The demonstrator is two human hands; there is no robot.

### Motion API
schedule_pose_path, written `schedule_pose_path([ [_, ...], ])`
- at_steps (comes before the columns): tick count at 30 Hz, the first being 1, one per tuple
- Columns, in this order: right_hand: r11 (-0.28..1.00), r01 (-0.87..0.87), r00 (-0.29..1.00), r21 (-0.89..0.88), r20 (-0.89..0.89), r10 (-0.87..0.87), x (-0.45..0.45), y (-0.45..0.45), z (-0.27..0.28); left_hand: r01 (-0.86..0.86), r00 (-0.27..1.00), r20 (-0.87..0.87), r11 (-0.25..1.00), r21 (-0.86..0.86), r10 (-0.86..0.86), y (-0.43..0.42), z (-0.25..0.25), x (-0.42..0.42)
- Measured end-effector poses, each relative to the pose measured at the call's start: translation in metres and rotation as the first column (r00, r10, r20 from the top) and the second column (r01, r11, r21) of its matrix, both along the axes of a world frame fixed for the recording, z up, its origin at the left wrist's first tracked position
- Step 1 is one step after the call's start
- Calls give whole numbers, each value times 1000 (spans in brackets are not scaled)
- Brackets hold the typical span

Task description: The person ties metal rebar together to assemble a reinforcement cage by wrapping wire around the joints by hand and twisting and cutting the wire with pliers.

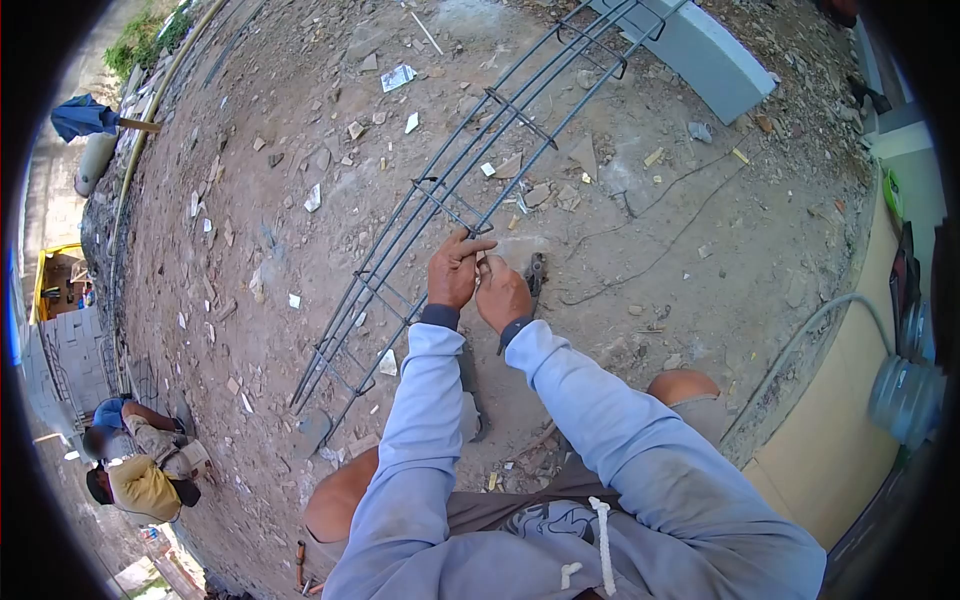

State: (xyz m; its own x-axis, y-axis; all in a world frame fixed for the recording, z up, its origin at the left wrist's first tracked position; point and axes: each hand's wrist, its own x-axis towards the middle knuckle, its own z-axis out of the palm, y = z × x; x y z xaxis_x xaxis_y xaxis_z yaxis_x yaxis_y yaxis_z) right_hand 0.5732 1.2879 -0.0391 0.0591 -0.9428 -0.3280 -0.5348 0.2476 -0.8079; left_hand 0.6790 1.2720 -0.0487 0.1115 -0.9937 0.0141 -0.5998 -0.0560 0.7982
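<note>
A long cage of steel bars (pixel 512 112) with cross ties runs slantwise over the dirt ground from lower left to upper right. Both of my hands are at its near edge, in the middle of the view. My left hand (pixel 453 270) is beside a bar with its fingers bent toward the other hand. Touching its fingertips, my right hand (pixel 502 292) has its fingers closed in a pinch. Whatever lies between the fingers is too small to make out. Just right of my right hand, a dark pincer-like tool (pixel 537 275) lies on the ground.
A grey block (pixel 720 70) lies under the cage's far end. Thin wires (pixel 665 222) lie on the ground at right, near a hose (pixel 800 340) and a water bottle (pixel 905 402). Two people (pixel 145 485) sit at lower left. Rubble is scattered around.
</note>
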Motion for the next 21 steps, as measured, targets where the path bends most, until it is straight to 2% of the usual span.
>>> schedule_pose_path([
  [2, 999, -40, 999, -17, -13, 40, -4, -4, -1, 5, 968, -251, 998, 63, 11, -2, -2, 12],
  [6, 999, -45, 998, -28, -34, 44, -5, -2, 6, -43, 824, -565, 999, 22, 48, -8, 14, 18],
  [9, 999, -36, 998, -39, -48, 34, -3, -2, 6, -204, 796, -533, 956, 211, 287, -17, 22, 16],
  [12, 995, -97, 988, -29, -120, 93, -7, -2, 8, -129, 785, -543, 935, 329, 299, -26, 4, 24],
  [15, 973, -229, 945, -8, -243, 220, -10, -5, 13, -137, 765, -542, 911, 390, 347, -26, -1, 19],
  [19, 900, -435, 837, -29, -381, 392, -5, -15, 29, -107, 805, -514, 926, 363, 295, -25, 2, 19],
  [21, 843, -530, 802, -89, -375, 465, -3, -27, 39, -92, 794, -539, 931, 353, 283, -28, 4, 23],
])
